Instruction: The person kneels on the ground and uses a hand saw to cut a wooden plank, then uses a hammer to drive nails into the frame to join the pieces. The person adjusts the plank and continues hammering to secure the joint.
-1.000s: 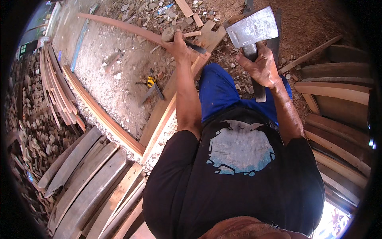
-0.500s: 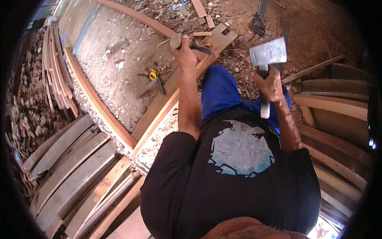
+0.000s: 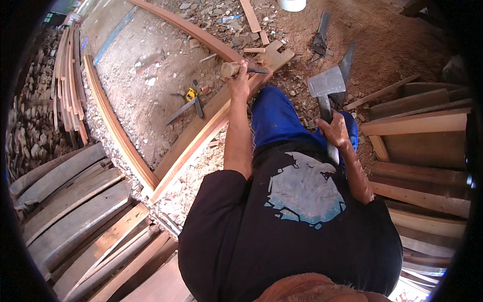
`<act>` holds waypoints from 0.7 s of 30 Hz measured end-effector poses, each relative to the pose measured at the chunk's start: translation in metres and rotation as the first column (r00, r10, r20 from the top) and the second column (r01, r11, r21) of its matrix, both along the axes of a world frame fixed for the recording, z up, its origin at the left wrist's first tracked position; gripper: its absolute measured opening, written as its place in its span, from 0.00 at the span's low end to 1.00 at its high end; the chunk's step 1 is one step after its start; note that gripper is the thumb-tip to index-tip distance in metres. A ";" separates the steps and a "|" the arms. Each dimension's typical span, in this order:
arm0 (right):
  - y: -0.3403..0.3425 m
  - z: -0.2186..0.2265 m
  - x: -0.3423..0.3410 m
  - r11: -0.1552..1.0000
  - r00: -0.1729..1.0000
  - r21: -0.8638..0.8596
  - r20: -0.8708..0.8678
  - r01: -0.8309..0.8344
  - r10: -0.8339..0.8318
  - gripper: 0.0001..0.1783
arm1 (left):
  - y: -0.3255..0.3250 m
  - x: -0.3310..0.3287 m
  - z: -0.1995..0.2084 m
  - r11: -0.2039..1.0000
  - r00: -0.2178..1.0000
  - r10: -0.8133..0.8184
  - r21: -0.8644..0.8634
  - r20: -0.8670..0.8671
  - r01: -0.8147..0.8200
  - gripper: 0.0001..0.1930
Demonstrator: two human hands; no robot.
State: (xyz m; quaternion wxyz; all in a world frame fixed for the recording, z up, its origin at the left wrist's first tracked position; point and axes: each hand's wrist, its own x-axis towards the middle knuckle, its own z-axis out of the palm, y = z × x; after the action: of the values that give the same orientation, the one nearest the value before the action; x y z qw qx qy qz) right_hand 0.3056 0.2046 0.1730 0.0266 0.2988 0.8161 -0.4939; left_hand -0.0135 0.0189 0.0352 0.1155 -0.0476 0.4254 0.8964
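Note:
My left hand (image 3: 238, 86) is closed round a chisel with a thick wooden handle (image 3: 230, 70). Its dark blade (image 3: 258, 71) lies along the end of a wooden beam (image 3: 204, 132), where a few shavings show. My right hand (image 3: 334, 129) grips the handle of a hatchet (image 3: 326, 83), whose broad, flat grey metal head is raised above my right knee. A gap separates the hatchet from the chisel. A wide plank (image 3: 193, 126) runs alongside the beam, notched at its far end.
Left of the beam lie a yellow tape measure (image 3: 190, 94) and a square (image 3: 182, 111). Beyond the hatchet is a dark pointed blade (image 3: 347, 64). A long curved strip (image 3: 186, 27) stretches away. Boards are stacked at left (image 3: 83, 214) and right (image 3: 417, 123); a white bucket (image 3: 292, 4) stands far off.
My right hand and the hatchet have come down a little and nearer to me. The chisel's blade has shifted slightly along the beam's end. The view has tilted, showing the bucket.

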 end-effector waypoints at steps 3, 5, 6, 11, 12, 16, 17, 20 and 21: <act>-0.002 0.021 -0.009 0.998 0.997 0.024 -0.048 -0.064 0.065 0.23 | -0.015 0.004 -0.024 0.991 0.982 0.073 -0.101 -0.171 -0.091 0.11; -0.016 0.080 -0.013 1.000 0.987 -0.021 -0.159 0.017 -0.020 0.24 | -0.006 0.021 -0.025 0.976 0.965 0.106 -0.159 -0.239 -0.146 0.11; -0.006 0.085 -0.009 0.997 0.971 0.071 -0.238 0.022 -0.004 0.23 | 0.005 0.029 -0.023 0.970 0.955 0.116 -0.176 -0.272 -0.168 0.11; -0.014 0.170 -0.030 0.997 0.744 -0.068 -0.668 -0.042 -0.015 0.20 | -0.016 0.005 -0.028 0.933 0.892 0.114 -0.261 -0.437 -0.248 0.11; -0.024 0.192 -0.033 0.995 0.682 -0.089 -0.730 -0.036 -0.041 0.21 | -0.025 0.004 -0.029 0.910 0.877 0.130 -0.296 -0.462 -0.291 0.11; -0.017 0.244 -0.046 0.992 0.471 0.123 -0.876 0.015 0.101 0.18 | -0.009 0.041 -0.015 0.909 0.893 0.105 -0.322 -0.437 -0.264 0.13; -0.018 0.259 -0.058 0.979 0.409 0.205 -0.892 -0.014 0.193 0.17 | -0.025 0.030 -0.016 0.906 0.875 0.105 -0.316 -0.474 -0.280 0.13; -0.021 0.307 -0.093 0.967 0.078 0.239 -0.966 -0.085 0.246 0.18 | -0.006 0.038 -0.012 0.940 0.910 0.089 -0.267 -0.406 -0.212 0.14; -0.035 0.323 -0.102 0.968 0.025 0.252 -0.967 -0.006 0.252 0.12 | 0.003 0.041 -0.009 0.950 0.929 0.077 -0.256 -0.362 -0.179 0.15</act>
State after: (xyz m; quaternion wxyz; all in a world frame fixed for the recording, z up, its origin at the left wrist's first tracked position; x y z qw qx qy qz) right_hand 0.2034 0.1699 0.4961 -0.5279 -0.2014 0.6690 -0.4829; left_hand 0.0279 0.0218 0.0265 -0.0289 0.0673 0.5594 0.8256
